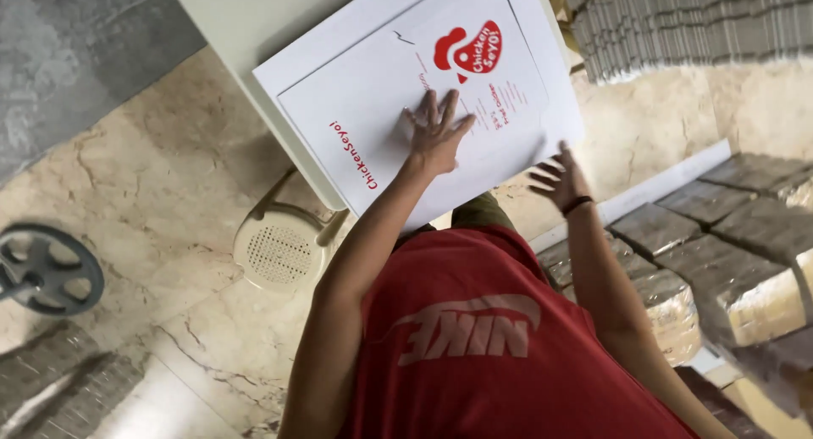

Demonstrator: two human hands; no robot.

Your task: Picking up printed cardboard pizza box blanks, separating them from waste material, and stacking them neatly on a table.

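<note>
Head view: left hand (436, 134) spread flat, fingers apart, pinning white printed carton blank (398, 92) on pale worktop (246, 24), seemingly to steady it; right hand (559, 181) open, empty, hovering beside blank's near edge, wrapped bundles (737, 270) alongside.

White, red-printed cardboard sheet (381, 109)

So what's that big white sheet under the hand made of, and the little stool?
The white sheet looks like thin matte cardboard: flat, with cut lines and red printing. The left hand presses on it. The stool looks like cream moulded plastic, judging by the small holes in its seat.
</note>
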